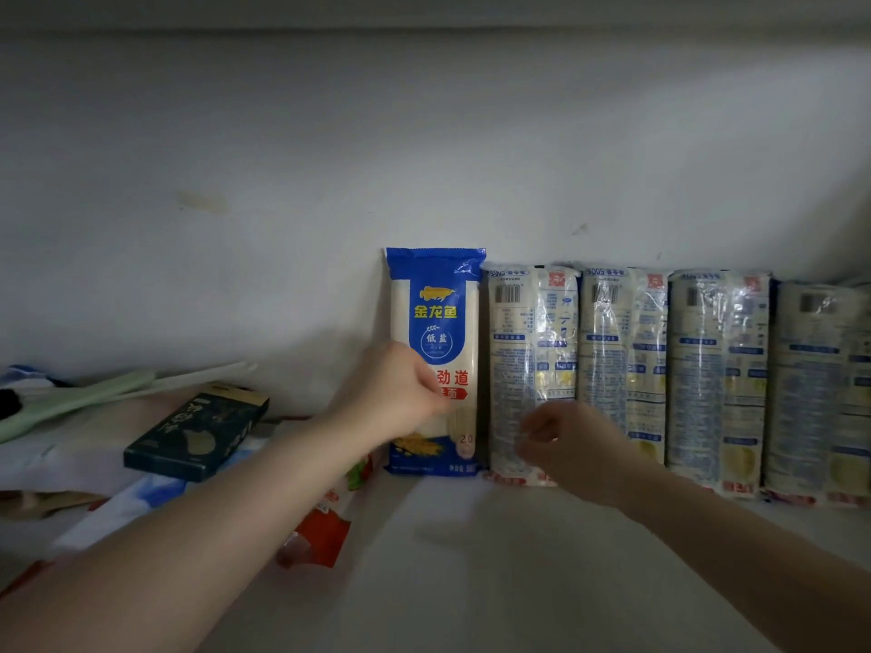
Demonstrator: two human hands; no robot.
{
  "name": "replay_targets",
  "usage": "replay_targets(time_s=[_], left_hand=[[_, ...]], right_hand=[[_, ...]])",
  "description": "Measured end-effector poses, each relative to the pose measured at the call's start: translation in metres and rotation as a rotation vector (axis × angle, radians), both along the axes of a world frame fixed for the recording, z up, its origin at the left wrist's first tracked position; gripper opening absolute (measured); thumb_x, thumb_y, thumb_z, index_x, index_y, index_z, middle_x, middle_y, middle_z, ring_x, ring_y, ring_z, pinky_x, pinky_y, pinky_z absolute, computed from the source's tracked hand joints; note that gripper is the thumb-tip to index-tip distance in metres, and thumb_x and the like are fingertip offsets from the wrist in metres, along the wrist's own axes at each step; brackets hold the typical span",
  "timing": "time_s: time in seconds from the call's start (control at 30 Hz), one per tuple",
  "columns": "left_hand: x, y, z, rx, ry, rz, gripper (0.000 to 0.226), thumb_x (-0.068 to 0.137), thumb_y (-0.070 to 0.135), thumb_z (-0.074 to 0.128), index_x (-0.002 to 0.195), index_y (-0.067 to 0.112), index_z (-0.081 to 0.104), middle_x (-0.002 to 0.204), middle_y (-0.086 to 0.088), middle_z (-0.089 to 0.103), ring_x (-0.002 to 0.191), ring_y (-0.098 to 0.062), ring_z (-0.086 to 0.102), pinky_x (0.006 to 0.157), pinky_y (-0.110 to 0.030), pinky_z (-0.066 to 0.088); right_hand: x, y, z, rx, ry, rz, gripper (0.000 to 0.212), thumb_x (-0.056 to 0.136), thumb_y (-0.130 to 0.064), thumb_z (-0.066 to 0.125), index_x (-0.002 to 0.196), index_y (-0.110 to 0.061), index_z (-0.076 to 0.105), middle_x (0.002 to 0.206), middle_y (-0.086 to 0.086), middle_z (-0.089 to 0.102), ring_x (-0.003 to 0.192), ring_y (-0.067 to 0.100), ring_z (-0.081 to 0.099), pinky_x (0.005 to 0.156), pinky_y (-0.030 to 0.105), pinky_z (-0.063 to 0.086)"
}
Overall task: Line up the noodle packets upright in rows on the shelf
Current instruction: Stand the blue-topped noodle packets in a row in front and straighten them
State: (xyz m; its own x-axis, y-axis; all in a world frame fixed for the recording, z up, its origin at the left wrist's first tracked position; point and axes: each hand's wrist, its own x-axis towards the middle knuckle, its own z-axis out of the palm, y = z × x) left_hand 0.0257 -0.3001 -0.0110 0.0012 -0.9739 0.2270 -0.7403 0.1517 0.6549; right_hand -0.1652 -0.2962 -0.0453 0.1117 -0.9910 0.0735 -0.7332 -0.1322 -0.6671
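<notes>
Left hand: the left hand (400, 393) grips the blue-and-white plastic noodle packet (436, 322), which stands upright against the wall.
Right hand: the right hand (565, 445) hovers loosely curled and empty before the pale printed noodle packets (660, 369).
Technique: likely press the base flush, edge touching its neighbour.
Surface: white shelf (471, 582), dim, white wall (424, 134) behind.
Clutter: dark green box (198, 431) left of the left hand.

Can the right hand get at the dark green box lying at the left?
Probably not directly. The right hand is in front of the pale packets, and the left hand and its forearm lie between it and the dark green box.
</notes>
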Motion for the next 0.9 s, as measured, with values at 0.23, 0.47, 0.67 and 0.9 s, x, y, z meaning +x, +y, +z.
replay_targets(time_s=[0.23, 0.47, 0.67, 0.9], left_hand=[[-0.073, -0.023, -0.027, 0.082, 0.095, -0.115, 0.028, 0.078, 0.025, 0.074, 0.102, 0.010, 0.067, 0.101, -0.004, 0.070, 0.091, -0.018, 0.067, 0.082, -0.035, 0.057], [-0.083, -0.039, -0.038, 0.134, 0.287, -0.017, 0.034, 0.076, 0.022, 0.074, 0.107, 0.011, 0.064, 0.110, -0.007, 0.068, 0.100, -0.024, 0.063, 0.085, -0.034, 0.052], [-0.078, -0.034, -0.039, 0.134, 0.417, -0.007, 0.029, 0.070, 0.019, 0.081, 0.092, 0.018, 0.062, 0.101, -0.003, 0.068, 0.092, -0.021, 0.064, 0.082, -0.036, 0.054], [-0.074, -0.022, -0.037, 0.160, 0.464, -0.111, 0.047, 0.061, 0.020, 0.087, 0.104, 0.017, 0.069, 0.106, -0.001, 0.071, 0.096, -0.016, 0.066, 0.084, -0.031, 0.052]], right_hand=[[-0.036, -0.017, 0.018, 0.006, 0.071, -0.124, 0.018, 0.086, -0.017, 0.060, 0.093, -0.004, 0.070, 0.074, 0.010, 0.068, 0.052, 0.014, 0.051, 0.048, 0.023, 0.040], [-0.029, -0.021, 0.014, 0.012, 0.093, -0.109, 0.013, 0.085, -0.018, 0.062, 0.080, -0.007, 0.059, 0.066, 0.005, 0.056, 0.054, 0.016, 0.050, 0.047, 0.022, 0.039], [-0.028, -0.020, 0.009, -0.024, 0.079, -0.098, 0.011, 0.086, -0.017, 0.060, 0.084, -0.006, 0.061, 0.065, 0.001, 0.056, 0.051, 0.011, 0.048, 0.040, 0.019, 0.034], [-0.033, -0.012, 0.003, -0.101, 0.042, -0.038, 0.022, 0.084, -0.035, 0.067, 0.079, -0.016, 0.058, 0.061, -0.002, 0.057, 0.050, 0.009, 0.049, 0.039, 0.019, 0.037]])
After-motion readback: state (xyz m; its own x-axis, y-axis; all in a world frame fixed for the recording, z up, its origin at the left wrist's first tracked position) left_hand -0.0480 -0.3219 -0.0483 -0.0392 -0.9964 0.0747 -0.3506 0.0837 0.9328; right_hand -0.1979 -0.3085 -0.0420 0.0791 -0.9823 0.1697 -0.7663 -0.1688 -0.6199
